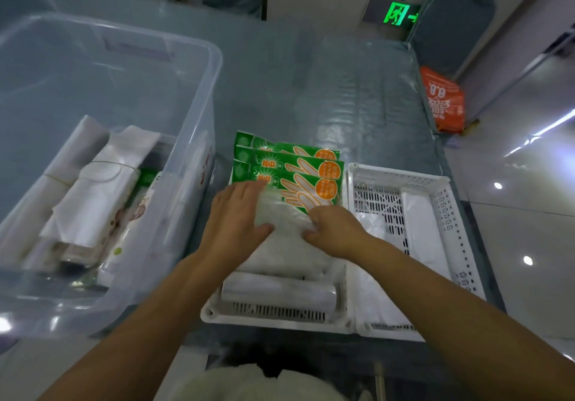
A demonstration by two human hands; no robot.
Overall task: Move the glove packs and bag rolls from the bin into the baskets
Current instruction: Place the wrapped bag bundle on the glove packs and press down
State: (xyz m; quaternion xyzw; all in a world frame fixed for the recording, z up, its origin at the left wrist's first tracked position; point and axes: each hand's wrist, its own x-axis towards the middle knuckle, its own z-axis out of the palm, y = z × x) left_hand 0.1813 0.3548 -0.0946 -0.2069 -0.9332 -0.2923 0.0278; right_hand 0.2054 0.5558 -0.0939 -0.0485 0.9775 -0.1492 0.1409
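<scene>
Grey table (311,89) — left hand (233,214) flat, right hand (336,232) pinching bag roll (280,232), left basket (273,319).

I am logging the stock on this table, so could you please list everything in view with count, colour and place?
Bin: one, clear plastic, left on the table.
Bag rolls in the bin: several, white, exact count unclear.
Left basket: one, white, centre, in front of the person.
Glove packs: three showing, green with orange, overlapped at the far end of the left basket.
Bag rolls in the left basket: at least two, whitish.
Right basket: one, white, beside the left basket, white bags inside.
Orange packet: one, far right table edge.
Exit sign: one, green, background.
Left hand: flat on a whitish roll.
Right hand: grips the same roll.
</scene>
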